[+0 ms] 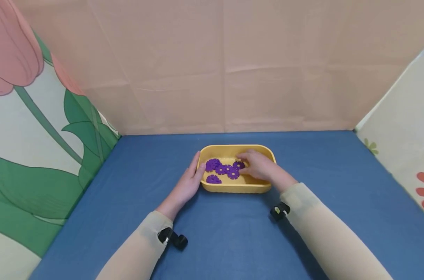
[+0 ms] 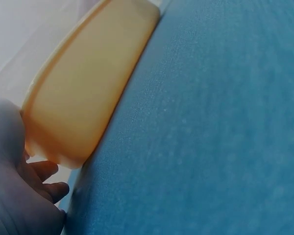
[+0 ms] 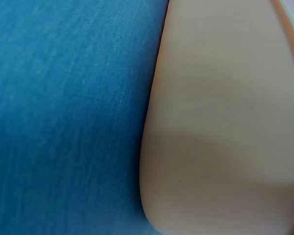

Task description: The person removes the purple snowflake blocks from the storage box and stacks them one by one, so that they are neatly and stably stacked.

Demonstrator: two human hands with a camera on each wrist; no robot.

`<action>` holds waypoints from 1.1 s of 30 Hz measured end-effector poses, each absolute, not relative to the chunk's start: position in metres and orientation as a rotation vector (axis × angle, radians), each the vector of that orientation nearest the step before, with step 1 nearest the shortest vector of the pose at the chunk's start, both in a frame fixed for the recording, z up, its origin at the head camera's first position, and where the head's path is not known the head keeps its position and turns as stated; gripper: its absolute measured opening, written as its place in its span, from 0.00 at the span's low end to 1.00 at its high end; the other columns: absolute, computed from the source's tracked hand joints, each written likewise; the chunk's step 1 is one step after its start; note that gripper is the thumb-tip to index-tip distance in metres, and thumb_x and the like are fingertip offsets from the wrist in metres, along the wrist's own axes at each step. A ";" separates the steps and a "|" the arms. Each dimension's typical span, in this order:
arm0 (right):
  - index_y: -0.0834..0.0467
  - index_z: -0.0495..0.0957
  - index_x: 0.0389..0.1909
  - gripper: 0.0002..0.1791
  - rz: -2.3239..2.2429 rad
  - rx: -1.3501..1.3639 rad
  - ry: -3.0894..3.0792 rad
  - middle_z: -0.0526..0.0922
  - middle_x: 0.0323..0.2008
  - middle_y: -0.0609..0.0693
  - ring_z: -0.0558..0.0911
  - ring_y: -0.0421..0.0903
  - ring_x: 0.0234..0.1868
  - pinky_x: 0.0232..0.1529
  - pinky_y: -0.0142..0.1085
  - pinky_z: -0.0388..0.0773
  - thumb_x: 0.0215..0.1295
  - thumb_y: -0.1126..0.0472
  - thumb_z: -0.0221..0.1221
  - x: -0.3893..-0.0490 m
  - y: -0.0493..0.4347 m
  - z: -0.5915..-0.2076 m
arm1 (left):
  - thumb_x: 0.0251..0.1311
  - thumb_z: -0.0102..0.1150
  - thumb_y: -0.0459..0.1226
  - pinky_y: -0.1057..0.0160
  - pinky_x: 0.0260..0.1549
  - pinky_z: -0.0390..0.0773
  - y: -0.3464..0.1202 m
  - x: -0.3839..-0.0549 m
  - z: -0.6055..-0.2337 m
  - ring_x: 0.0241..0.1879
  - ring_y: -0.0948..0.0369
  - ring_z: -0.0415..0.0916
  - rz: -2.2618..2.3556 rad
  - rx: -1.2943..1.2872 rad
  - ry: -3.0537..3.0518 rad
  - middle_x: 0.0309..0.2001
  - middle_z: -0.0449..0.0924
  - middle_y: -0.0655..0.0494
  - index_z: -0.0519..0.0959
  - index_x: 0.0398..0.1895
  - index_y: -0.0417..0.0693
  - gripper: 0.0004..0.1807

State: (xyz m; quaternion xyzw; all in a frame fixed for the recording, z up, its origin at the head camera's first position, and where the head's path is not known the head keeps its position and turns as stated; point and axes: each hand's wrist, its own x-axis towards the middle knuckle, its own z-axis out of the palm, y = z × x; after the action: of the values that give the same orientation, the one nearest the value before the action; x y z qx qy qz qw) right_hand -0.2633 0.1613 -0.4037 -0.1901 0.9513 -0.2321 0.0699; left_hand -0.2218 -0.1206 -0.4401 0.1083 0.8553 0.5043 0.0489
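A yellow plastic basket [image 1: 237,188] stands on the blue cloth, with several purple flower-shaped plastic discs [image 1: 221,169] lying on its floor. At the basket's left end, my left hand [image 1: 188,182] grips the wall, its thumb at the rim and its fingers along the outside. In the left wrist view, the fingertips [image 2: 57,190] curl beside the basket's corner. My right hand [image 1: 256,165] reaches inside the right half, thumb and forefinger spread around a purple disc [image 1: 239,165] near them. The right wrist view shows only the basket's outer wall [image 3: 225,107] and cloth; the hand is hidden there.
Blue cloth [image 1: 219,233] covers the table around the basket. Behind it rises a plain pinkish-beige backdrop [image 1: 219,77]. Printed floral panels stand at the left [image 1: 40,155] and right [image 1: 401,128]. Each sleeve carries a small black wrist camera [image 1: 280,211].
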 end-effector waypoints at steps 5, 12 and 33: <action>0.66 0.79 0.73 0.29 -0.652 -0.577 2.859 0.80 0.66 0.67 0.78 0.66 0.68 0.74 0.59 0.72 0.75 0.61 0.71 -0.265 0.161 -0.404 | 0.90 0.38 0.57 0.39 0.84 0.44 -0.121 -0.225 -0.443 0.88 0.46 0.43 1.528 0.322 2.611 0.90 0.48 0.52 0.44 0.94 0.60 0.38; 0.63 0.82 0.71 0.25 -0.622 -0.563 2.857 0.80 0.66 0.64 0.78 0.63 0.67 0.74 0.58 0.72 0.77 0.61 0.70 -0.268 0.158 -0.406 | 0.90 0.39 0.56 0.40 0.84 0.46 -0.121 -0.225 -0.442 0.88 0.47 0.44 1.547 0.313 2.599 0.90 0.49 0.52 0.44 0.94 0.62 0.37; 0.63 0.84 0.57 0.17 -0.724 -0.500 2.839 0.86 0.51 0.57 0.82 0.56 0.54 0.63 0.54 0.79 0.72 0.64 0.75 -0.274 0.159 -0.406 | 0.90 0.37 0.58 0.38 0.84 0.41 -0.120 -0.226 -0.442 0.88 0.46 0.42 1.517 0.316 2.621 0.90 0.48 0.54 0.43 0.94 0.64 0.37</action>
State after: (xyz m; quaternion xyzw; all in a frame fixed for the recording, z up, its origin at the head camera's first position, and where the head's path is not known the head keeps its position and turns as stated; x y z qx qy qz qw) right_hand -0.2736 0.1591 -0.4062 -0.1676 0.9518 -0.2428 0.0844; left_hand -0.2260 -0.1197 -0.4423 0.1035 0.8598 0.4977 0.0482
